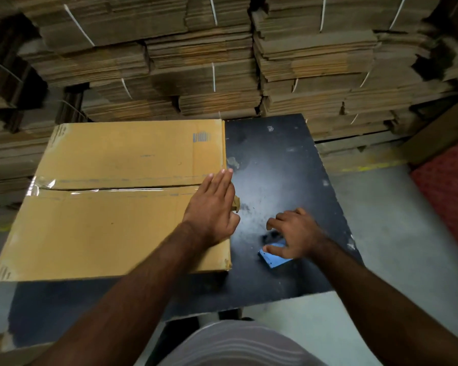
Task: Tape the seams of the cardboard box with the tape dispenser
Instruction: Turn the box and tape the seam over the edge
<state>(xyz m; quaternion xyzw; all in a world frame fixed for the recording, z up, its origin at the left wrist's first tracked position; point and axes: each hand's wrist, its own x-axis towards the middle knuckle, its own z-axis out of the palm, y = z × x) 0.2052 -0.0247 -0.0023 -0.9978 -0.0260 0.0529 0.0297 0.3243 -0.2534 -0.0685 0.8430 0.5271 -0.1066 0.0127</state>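
Observation:
A closed cardboard box [111,207] lies on the left part of a black table [283,167]. Clear tape [72,190] runs along its middle seam from the left edge toward the right. My left hand [213,207] lies flat with straight fingers on the box top at the right end of that seam. My right hand [292,235] is on the table to the right of the box, its fingers curled over a blue tape dispenser [274,257], most of which is hidden under the hand.
Tall stacks of bundled flat cardboard [222,62] rise right behind the table. A red patterned thing [447,194] lies on the floor at the right. Grey floor [394,260] shows to the right of the table.

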